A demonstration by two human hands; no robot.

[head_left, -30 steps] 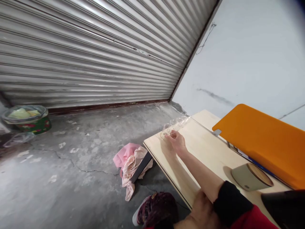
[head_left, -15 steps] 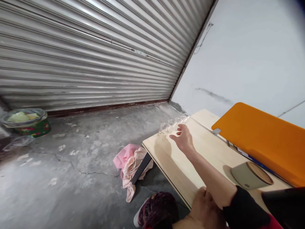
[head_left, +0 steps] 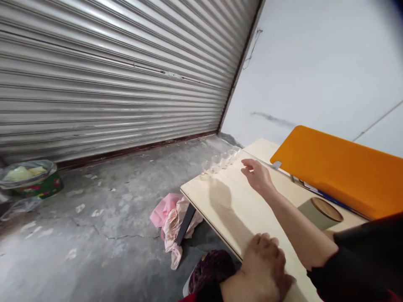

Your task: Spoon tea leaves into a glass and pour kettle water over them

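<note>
Several small clear glasses [head_left: 219, 161] stand in a row along the far left edge of a light wooden table [head_left: 229, 205]. My right hand [head_left: 258, 175] hovers above the tabletop just right of the row, fingers spread, holding nothing. My left hand [head_left: 262, 268] rests flat on the near edge of the table with its fingers curled over the wood.
An orange panel [head_left: 340, 167] stands along the right side of the table, with a grey canister with a wooden lid [head_left: 321, 213] in front of it. On the concrete floor lie pink bags [head_left: 171, 214] by the table leg and a bowl [head_left: 30, 176] at far left.
My right hand let go of the nearest glass and drew back to the right, away from the row. My left hand slid further up onto the table's near edge.
</note>
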